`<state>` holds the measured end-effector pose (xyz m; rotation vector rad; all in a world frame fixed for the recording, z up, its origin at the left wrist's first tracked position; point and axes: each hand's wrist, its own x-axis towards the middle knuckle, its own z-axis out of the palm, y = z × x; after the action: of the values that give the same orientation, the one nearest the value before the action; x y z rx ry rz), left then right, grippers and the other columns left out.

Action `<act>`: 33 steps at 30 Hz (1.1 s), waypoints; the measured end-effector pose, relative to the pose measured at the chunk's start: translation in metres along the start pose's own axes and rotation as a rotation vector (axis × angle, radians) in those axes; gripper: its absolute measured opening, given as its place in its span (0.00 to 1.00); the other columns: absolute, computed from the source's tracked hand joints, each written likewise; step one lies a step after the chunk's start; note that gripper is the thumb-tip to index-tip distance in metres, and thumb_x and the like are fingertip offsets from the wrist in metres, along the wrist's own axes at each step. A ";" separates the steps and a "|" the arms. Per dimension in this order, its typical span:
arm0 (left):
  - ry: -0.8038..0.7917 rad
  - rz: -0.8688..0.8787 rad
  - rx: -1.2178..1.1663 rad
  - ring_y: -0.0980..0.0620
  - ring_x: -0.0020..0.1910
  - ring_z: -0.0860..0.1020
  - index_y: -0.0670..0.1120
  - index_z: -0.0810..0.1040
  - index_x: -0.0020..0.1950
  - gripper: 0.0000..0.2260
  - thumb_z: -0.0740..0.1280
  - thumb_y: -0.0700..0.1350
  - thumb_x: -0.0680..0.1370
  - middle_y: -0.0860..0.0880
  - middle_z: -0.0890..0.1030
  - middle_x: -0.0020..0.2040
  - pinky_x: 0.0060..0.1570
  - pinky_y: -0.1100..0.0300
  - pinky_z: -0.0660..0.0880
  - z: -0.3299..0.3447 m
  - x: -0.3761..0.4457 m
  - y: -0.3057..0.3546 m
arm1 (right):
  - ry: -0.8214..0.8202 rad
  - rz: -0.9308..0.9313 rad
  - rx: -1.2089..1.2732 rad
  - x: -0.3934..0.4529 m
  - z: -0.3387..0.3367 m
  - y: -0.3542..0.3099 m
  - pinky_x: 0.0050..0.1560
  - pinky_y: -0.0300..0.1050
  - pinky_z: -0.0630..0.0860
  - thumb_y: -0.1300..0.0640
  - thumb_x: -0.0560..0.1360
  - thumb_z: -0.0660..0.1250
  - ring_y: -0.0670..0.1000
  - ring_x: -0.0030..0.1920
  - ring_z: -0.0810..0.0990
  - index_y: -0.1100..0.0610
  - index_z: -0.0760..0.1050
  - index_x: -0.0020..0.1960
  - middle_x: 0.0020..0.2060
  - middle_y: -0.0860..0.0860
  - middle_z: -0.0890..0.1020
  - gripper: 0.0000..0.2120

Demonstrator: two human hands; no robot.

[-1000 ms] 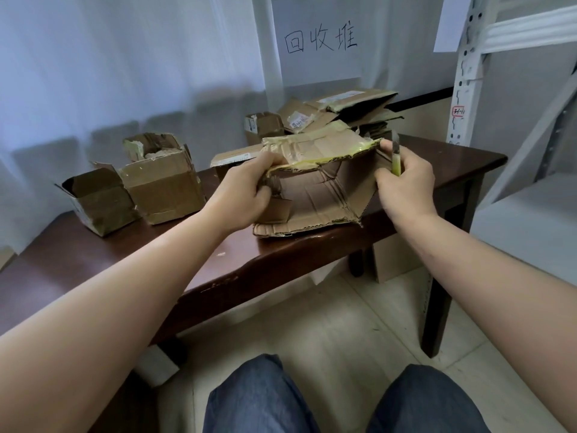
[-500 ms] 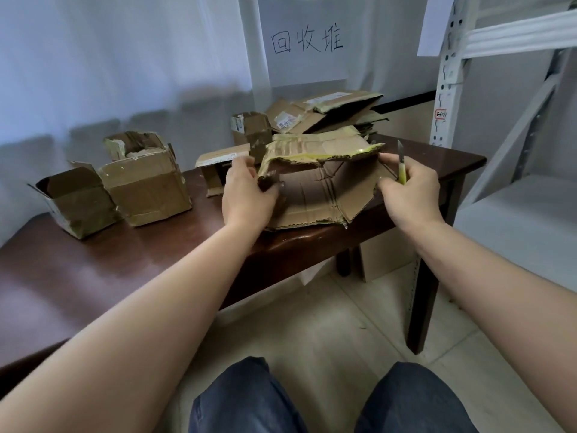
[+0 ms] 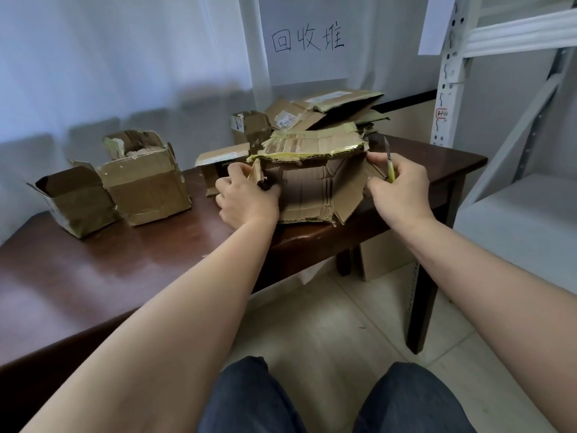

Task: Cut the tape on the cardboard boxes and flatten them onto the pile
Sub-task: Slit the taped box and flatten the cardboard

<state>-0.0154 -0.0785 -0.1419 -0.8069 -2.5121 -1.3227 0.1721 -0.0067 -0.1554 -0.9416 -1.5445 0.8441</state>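
While both hands hold the opened box (image 3: 315,185) at the front edge of the table (image 3: 131,267), it now sits lower than a second ago, with its bottom flap resting on the wood instead of lifted, and its sides look more folded in. The left hand (image 3: 246,198) grips the left wall of the box with curled fingers. The right hand (image 3: 398,185) pinches the right flap and also keeps the small yellow cutter (image 3: 389,167), blade pointing up. I judge that the tape is already cut and the flattening is in progress.

I count one box in the hands, two upright open boxes near the left edge (image 3: 75,201) (image 3: 145,179), and two smaller ones behind (image 3: 218,170) (image 3: 251,128). One pile of flat cardboard (image 3: 327,110) lies at the far edge, under one paper sign (image 3: 307,39).
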 end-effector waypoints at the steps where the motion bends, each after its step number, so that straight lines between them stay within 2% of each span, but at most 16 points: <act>1: 0.017 -0.009 0.017 0.43 0.60 0.72 0.52 0.67 0.61 0.27 0.75 0.58 0.69 0.46 0.70 0.61 0.57 0.49 0.70 0.002 -0.001 0.001 | -0.008 -0.007 -0.005 -0.001 0.000 -0.002 0.52 0.52 0.80 0.62 0.72 0.66 0.49 0.51 0.79 0.44 0.78 0.57 0.45 0.39 0.78 0.18; 6: 0.073 -0.005 0.104 0.42 0.62 0.71 0.47 0.63 0.65 0.33 0.76 0.54 0.67 0.43 0.68 0.63 0.64 0.49 0.67 0.012 -0.004 -0.001 | -0.045 -0.029 -0.021 -0.002 0.001 -0.006 0.49 0.54 0.81 0.61 0.73 0.66 0.48 0.50 0.80 0.43 0.78 0.58 0.43 0.37 0.77 0.19; 10: -0.014 0.068 0.067 0.42 0.63 0.68 0.48 0.63 0.65 0.31 0.75 0.49 0.69 0.43 0.67 0.64 0.57 0.53 0.69 0.005 -0.002 -0.006 | -0.035 -0.019 -0.019 0.000 0.001 0.000 0.49 0.54 0.81 0.61 0.73 0.65 0.47 0.50 0.79 0.43 0.77 0.59 0.46 0.41 0.79 0.19; 13: -0.101 0.223 0.031 0.44 0.62 0.69 0.48 0.65 0.67 0.27 0.71 0.45 0.71 0.44 0.68 0.64 0.52 0.56 0.67 -0.008 0.000 -0.017 | -0.013 0.013 0.001 0.002 0.002 0.007 0.50 0.51 0.81 0.62 0.74 0.64 0.46 0.50 0.79 0.43 0.77 0.60 0.48 0.42 0.79 0.20; 16: -0.174 0.411 0.004 0.44 0.63 0.71 0.47 0.70 0.68 0.23 0.66 0.39 0.73 0.45 0.74 0.63 0.57 0.55 0.69 -0.027 0.001 -0.032 | 0.020 0.056 0.063 0.005 0.004 0.008 0.49 0.39 0.76 0.64 0.75 0.63 0.45 0.52 0.77 0.45 0.77 0.62 0.52 0.44 0.79 0.20; 18: -0.225 0.556 0.041 0.45 0.64 0.73 0.46 0.73 0.69 0.23 0.63 0.36 0.74 0.46 0.78 0.63 0.64 0.54 0.69 -0.038 0.004 -0.043 | 0.033 0.147 0.154 0.007 0.005 0.009 0.44 0.34 0.72 0.66 0.74 0.63 0.42 0.48 0.76 0.48 0.77 0.61 0.51 0.45 0.79 0.20; 20: -0.359 0.667 0.110 0.46 0.68 0.72 0.45 0.74 0.70 0.24 0.62 0.34 0.74 0.45 0.77 0.66 0.70 0.55 0.65 -0.047 0.006 -0.048 | 0.069 0.276 0.270 0.006 0.004 0.012 0.39 0.36 0.71 0.63 0.74 0.62 0.43 0.41 0.76 0.50 0.80 0.58 0.45 0.46 0.80 0.17; 22: -0.590 0.672 0.214 0.48 0.73 0.65 0.45 0.71 0.72 0.24 0.61 0.35 0.76 0.47 0.70 0.73 0.73 0.60 0.57 -0.052 0.005 -0.046 | 0.188 0.389 0.369 0.005 -0.002 0.013 0.41 0.41 0.74 0.59 0.71 0.64 0.48 0.44 0.80 0.51 0.83 0.49 0.42 0.48 0.82 0.12; 24: -0.774 0.624 0.292 0.49 0.75 0.62 0.45 0.69 0.73 0.23 0.61 0.41 0.78 0.48 0.66 0.75 0.73 0.59 0.56 -0.054 0.004 -0.038 | 0.312 0.442 0.375 0.006 -0.010 0.012 0.43 0.41 0.75 0.58 0.71 0.64 0.48 0.44 0.81 0.58 0.83 0.50 0.44 0.52 0.84 0.11; 26: -0.827 0.576 0.315 0.47 0.71 0.68 0.45 0.74 0.69 0.22 0.59 0.50 0.77 0.46 0.72 0.71 0.71 0.54 0.63 -0.055 0.007 -0.031 | 0.342 0.393 0.214 0.011 -0.018 0.012 0.42 0.38 0.75 0.59 0.74 0.62 0.49 0.38 0.79 0.65 0.79 0.54 0.46 0.56 0.83 0.14; 28: -0.772 0.531 0.274 0.43 0.58 0.77 0.42 0.82 0.56 0.23 0.57 0.57 0.77 0.41 0.81 0.58 0.61 0.49 0.73 -0.052 0.011 -0.025 | 0.268 0.255 -0.009 0.018 -0.020 0.007 0.39 0.36 0.73 0.58 0.77 0.60 0.48 0.39 0.79 0.59 0.81 0.54 0.47 0.50 0.83 0.13; 30: -0.709 0.494 0.244 0.44 0.45 0.80 0.41 0.83 0.47 0.27 0.55 0.61 0.80 0.42 0.83 0.44 0.50 0.49 0.77 -0.048 0.018 -0.020 | 0.134 0.123 -0.230 0.023 -0.019 0.000 0.47 0.42 0.71 0.51 0.80 0.56 0.48 0.48 0.78 0.51 0.80 0.56 0.49 0.47 0.83 0.14; 32: -0.636 0.556 0.260 0.45 0.42 0.80 0.41 0.83 0.44 0.26 0.56 0.61 0.80 0.43 0.83 0.41 0.47 0.49 0.77 -0.041 0.023 -0.018 | -0.025 0.017 -0.484 0.029 -0.014 -0.004 0.47 0.47 0.71 0.47 0.81 0.52 0.53 0.51 0.78 0.48 0.78 0.55 0.48 0.46 0.82 0.16; 33: -0.602 0.612 0.266 0.45 0.45 0.79 0.41 0.81 0.45 0.23 0.58 0.59 0.80 0.43 0.82 0.43 0.49 0.49 0.77 -0.037 0.025 -0.019 | -0.097 -0.012 -0.624 0.031 -0.012 -0.006 0.44 0.47 0.70 0.47 0.81 0.52 0.55 0.50 0.78 0.48 0.78 0.51 0.45 0.48 0.81 0.16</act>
<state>-0.0497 -0.1071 -0.1231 -1.9194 -2.4025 -0.5819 0.1799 0.0188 -0.1353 -1.3437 -1.9430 0.3954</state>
